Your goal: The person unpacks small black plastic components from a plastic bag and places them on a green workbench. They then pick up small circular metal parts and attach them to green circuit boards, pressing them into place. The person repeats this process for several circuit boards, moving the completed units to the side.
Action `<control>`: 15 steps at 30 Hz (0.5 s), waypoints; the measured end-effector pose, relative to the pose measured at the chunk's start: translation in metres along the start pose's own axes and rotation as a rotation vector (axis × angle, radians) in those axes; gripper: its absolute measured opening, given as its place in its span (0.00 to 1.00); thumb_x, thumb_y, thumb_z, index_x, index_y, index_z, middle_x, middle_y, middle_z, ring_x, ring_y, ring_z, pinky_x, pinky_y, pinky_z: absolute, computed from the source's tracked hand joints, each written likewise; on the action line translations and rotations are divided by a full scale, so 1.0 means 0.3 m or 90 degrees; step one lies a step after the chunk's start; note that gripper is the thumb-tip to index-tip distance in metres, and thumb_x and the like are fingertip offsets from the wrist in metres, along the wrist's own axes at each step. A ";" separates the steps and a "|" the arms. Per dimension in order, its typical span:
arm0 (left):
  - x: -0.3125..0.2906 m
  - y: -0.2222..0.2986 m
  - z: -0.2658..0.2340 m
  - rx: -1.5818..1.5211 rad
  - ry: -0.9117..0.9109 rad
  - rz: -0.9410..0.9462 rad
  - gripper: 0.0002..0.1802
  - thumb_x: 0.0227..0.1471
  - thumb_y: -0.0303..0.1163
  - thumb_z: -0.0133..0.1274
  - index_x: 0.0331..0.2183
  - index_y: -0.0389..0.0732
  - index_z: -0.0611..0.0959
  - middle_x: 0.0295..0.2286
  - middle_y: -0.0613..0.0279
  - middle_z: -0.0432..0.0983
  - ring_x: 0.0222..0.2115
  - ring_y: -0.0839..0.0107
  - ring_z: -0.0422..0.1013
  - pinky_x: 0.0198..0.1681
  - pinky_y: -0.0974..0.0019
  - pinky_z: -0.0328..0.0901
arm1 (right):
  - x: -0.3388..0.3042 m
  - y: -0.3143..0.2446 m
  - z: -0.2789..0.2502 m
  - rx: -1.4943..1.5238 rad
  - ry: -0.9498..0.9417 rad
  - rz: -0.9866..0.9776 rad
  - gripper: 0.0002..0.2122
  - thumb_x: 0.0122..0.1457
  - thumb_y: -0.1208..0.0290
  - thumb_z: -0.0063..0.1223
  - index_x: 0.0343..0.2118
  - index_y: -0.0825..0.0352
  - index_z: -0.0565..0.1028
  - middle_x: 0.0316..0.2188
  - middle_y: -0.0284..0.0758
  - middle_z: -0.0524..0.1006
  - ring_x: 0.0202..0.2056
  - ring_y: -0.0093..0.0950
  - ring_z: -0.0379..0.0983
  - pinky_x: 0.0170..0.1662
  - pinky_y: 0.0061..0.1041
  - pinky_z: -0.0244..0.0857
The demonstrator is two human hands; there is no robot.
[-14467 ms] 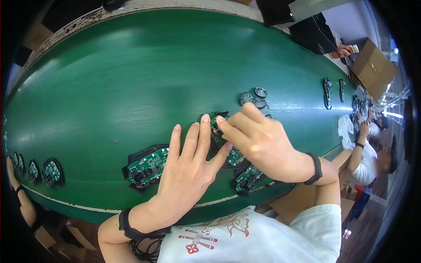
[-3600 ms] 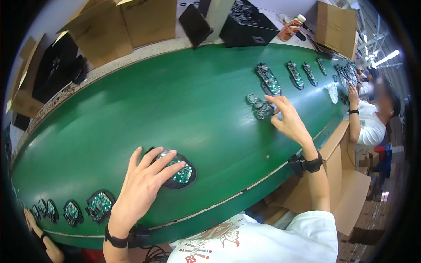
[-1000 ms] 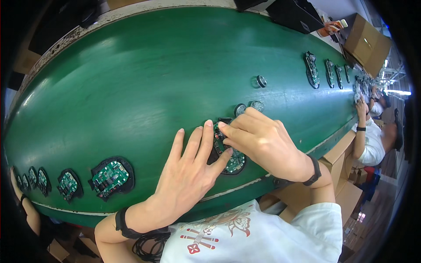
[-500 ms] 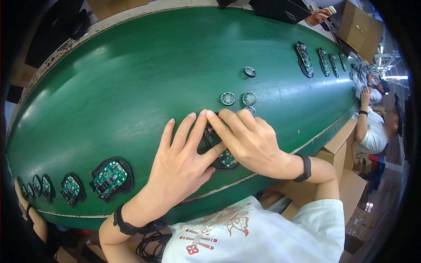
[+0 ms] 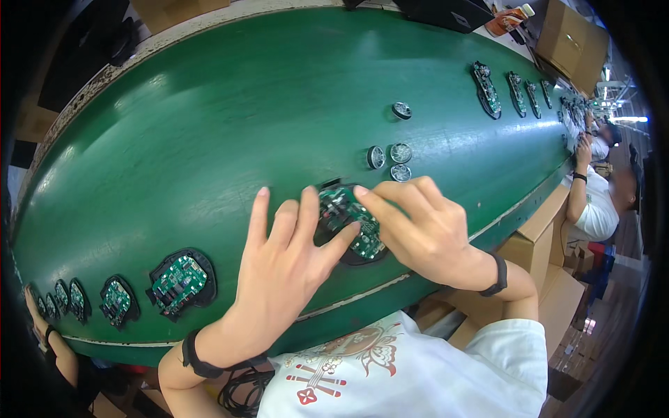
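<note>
A green circuit board in a black housing (image 5: 348, 219) lies on the green conveyor belt (image 5: 230, 118) in front of me. My left hand (image 5: 286, 258) lies flat with spread fingers on its left side, fingertips pressing the board. From the right, my right hand (image 5: 418, 223) rests on the board's other edge, index finger pointing onto its top. Both hands press on it; neither lifts it. Three small round silver parts (image 5: 390, 159) lie just beyond my right hand, and one more (image 5: 401, 110) sits further back.
More boards in black housings (image 5: 180, 282) lie in a row at the left end of the belt, others (image 5: 486, 87) at the far right. A neighbouring person (image 5: 599, 202) works at the right. Cardboard boxes (image 5: 571, 38) stand behind the belt.
The belt has carried the board and round parts slightly; my hands stay on the same board, with fingers shifted a little over its top.
</note>
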State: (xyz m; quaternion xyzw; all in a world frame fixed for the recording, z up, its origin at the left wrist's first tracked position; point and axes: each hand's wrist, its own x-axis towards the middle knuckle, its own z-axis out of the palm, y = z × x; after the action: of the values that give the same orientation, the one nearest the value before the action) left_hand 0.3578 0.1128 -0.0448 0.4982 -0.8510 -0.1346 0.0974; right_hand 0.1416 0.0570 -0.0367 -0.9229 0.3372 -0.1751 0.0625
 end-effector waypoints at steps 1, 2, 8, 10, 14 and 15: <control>-0.018 0.003 -0.005 0.039 -0.004 -0.009 0.28 0.46 0.33 0.58 0.52 0.60 0.80 0.46 0.52 0.69 0.44 0.59 0.66 0.61 0.38 0.59 | -0.002 -0.004 -0.011 0.002 -0.008 0.032 0.19 0.41 0.78 0.63 0.41 0.66 0.81 0.35 0.30 0.76 0.30 0.27 0.71 0.24 0.26 0.67; -0.038 0.006 -0.011 0.077 -0.009 -0.019 0.28 0.47 0.32 0.56 0.53 0.60 0.80 0.44 0.53 0.69 0.42 0.60 0.66 0.61 0.37 0.59 | -0.011 -0.008 -0.020 0.038 -0.029 0.059 0.17 0.42 0.78 0.64 0.40 0.65 0.81 0.34 0.30 0.76 0.30 0.27 0.71 0.23 0.25 0.67; -0.094 0.025 -0.032 0.098 -0.073 -0.013 0.32 0.47 0.29 0.54 0.56 0.61 0.78 0.36 0.57 0.66 0.38 0.62 0.63 0.62 0.35 0.58 | -0.082 -0.067 -0.007 0.184 -0.071 0.174 0.11 0.44 0.75 0.68 0.33 0.63 0.81 0.30 0.28 0.76 0.28 0.26 0.70 0.21 0.25 0.65; -0.095 0.023 -0.033 0.111 -0.068 -0.008 0.33 0.47 0.29 0.54 0.57 0.61 0.78 0.35 0.57 0.66 0.38 0.62 0.63 0.62 0.34 0.58 | -0.086 -0.077 0.016 0.190 -0.050 0.184 0.11 0.44 0.75 0.68 0.32 0.63 0.80 0.29 0.28 0.76 0.29 0.26 0.71 0.20 0.24 0.64; -0.113 0.029 -0.022 0.180 -0.046 0.010 0.33 0.47 0.30 0.54 0.57 0.62 0.77 0.42 0.55 0.69 0.43 0.59 0.64 0.62 0.32 0.56 | -0.086 -0.088 0.048 0.187 -0.028 0.183 0.10 0.43 0.77 0.66 0.30 0.63 0.79 0.29 0.29 0.75 0.29 0.26 0.71 0.20 0.23 0.64; -0.111 0.027 -0.012 0.162 -0.026 0.003 0.33 0.48 0.30 0.54 0.57 0.63 0.77 0.45 0.54 0.70 0.45 0.58 0.65 0.62 0.31 0.56 | -0.086 -0.090 0.055 0.185 -0.021 0.177 0.10 0.42 0.78 0.66 0.30 0.63 0.79 0.29 0.29 0.75 0.29 0.26 0.71 0.20 0.23 0.64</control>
State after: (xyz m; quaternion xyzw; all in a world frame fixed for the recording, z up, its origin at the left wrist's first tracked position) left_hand 0.3684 0.1453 -0.0398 0.5019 -0.8640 -0.0358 0.0165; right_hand 0.1454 0.0942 -0.0529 -0.8516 0.4314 -0.1964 0.2240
